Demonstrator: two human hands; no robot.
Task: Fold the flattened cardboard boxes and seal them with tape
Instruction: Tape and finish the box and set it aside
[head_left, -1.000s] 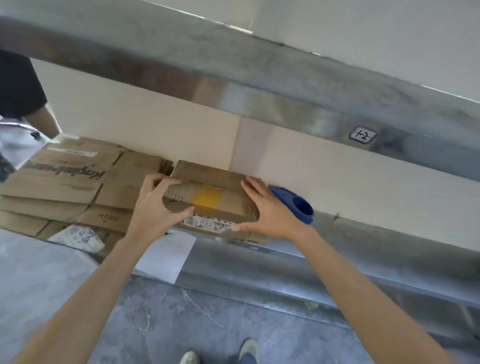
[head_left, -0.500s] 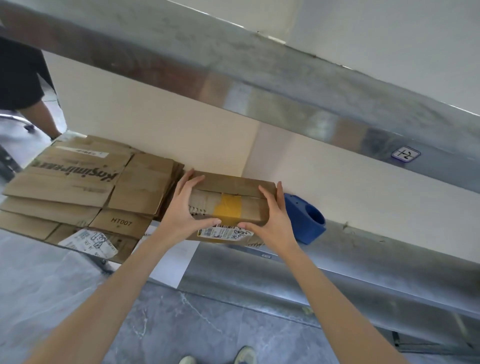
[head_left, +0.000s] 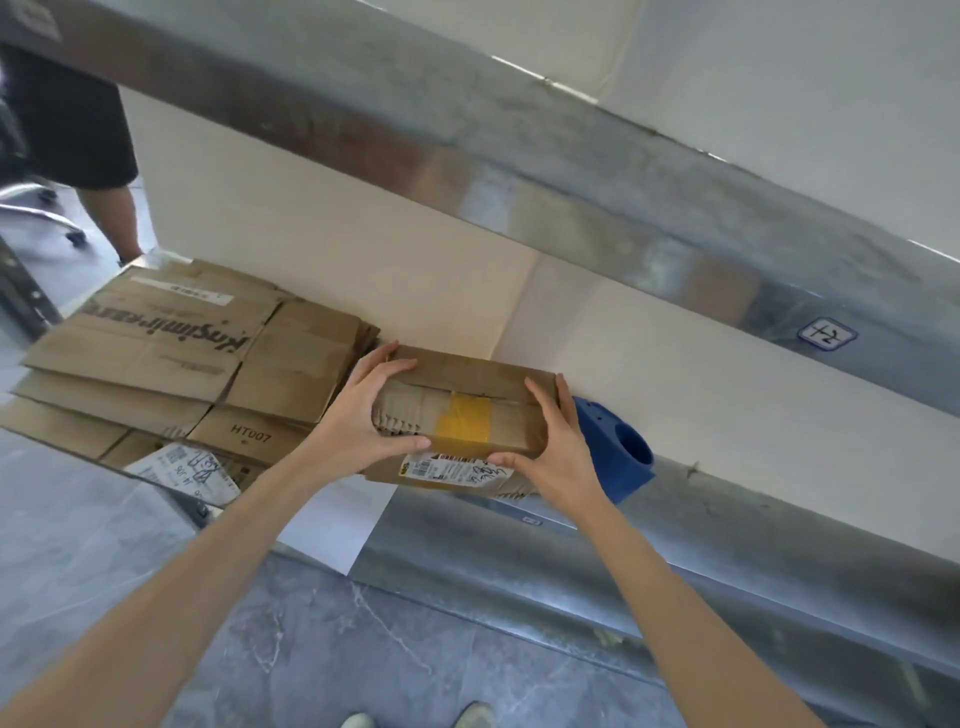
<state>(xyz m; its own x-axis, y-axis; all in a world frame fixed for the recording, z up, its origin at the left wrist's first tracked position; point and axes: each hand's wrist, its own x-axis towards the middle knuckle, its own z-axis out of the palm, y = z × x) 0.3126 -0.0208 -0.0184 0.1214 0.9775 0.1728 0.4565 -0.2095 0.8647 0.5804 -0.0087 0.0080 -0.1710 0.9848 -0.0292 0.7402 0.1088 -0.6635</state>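
On the surface (head_left: 779, 525), the stack of flattened boxes (head_left: 156, 353) lies at the left. The folded box (head_left: 467, 376) sits just right of it, between the left hand (head_left: 358, 421) and right hand (head_left: 556, 447). The tape dispenser (head_left: 618, 460) is just right again, against the wall (head_left: 727, 405).

Both forearms (head_left: 208, 577) are bare as far back as I can see, one at 7 o'clock, the other at 5. The left hand (head_left: 358, 415) and right hand (head_left: 558, 452) are bare as well, with short plain nails (head_left: 421, 443). At 6 o'clock show the rounded toes of two pale, off-white shoes (head_left: 475, 715).
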